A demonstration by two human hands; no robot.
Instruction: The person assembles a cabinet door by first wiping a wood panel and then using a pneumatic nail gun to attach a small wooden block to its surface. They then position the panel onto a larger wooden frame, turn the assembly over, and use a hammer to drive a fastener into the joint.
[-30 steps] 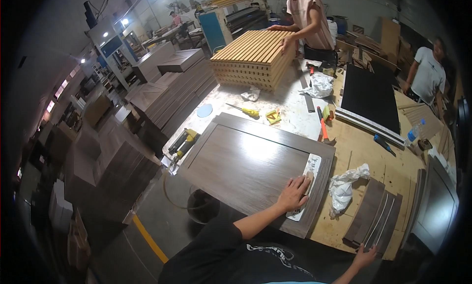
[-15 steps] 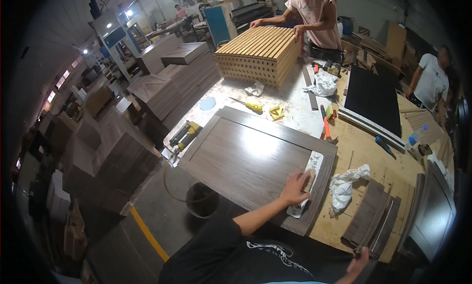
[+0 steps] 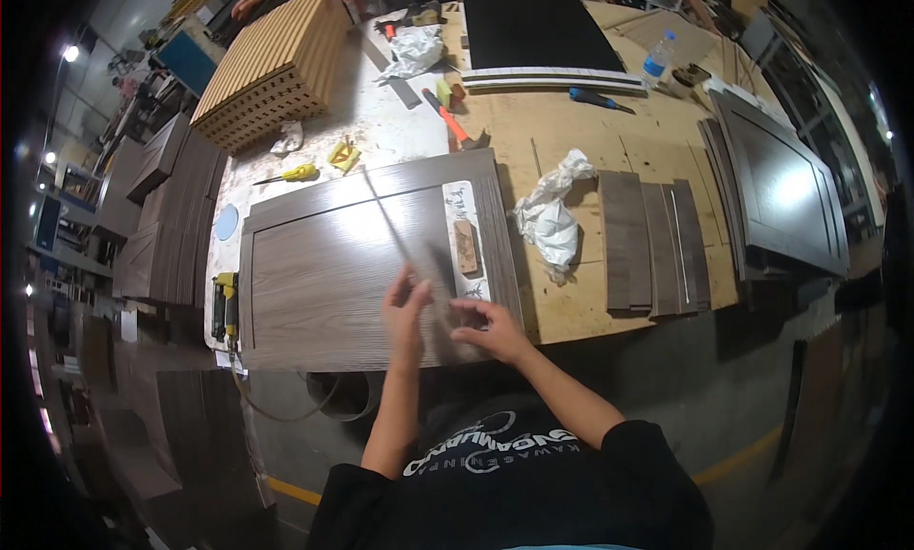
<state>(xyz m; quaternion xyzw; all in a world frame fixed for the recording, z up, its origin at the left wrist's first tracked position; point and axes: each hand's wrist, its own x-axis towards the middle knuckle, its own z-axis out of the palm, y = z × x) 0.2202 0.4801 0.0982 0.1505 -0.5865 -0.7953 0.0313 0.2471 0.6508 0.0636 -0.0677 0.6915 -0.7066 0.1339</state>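
Observation:
A thin grey-brown strip [image 3: 388, 212], blurred by motion, slants over the framed wood-grain door panel [image 3: 314, 293]. My right hand [image 3: 490, 329] is closed at the strip's lower part, thumb and fingers pinching it. My left hand [image 3: 407, 312] is beside the strip with fingers bent; blur hides whether it grips. A white plate [image 3: 459, 196] with handwriting lies along the panel's right side, a small wooden block [image 3: 466, 246] on top. Neither hand touches this plate.
Right of the panel are crumpled white plastic [image 3: 552, 212] and brown boards [image 3: 624, 245]. Beyond lie a hammer [image 3: 457, 121], a yellow-handled screwdriver [image 3: 295, 173] and a slatted wooden stack [image 3: 276, 69]. A nail gun [image 3: 226, 307] with hose sits at left. Other people stand across the table.
My left hand has let go of the block on the white plate. My right hand has come from the lower right to the panel, with the thin strip. The view has turned right.

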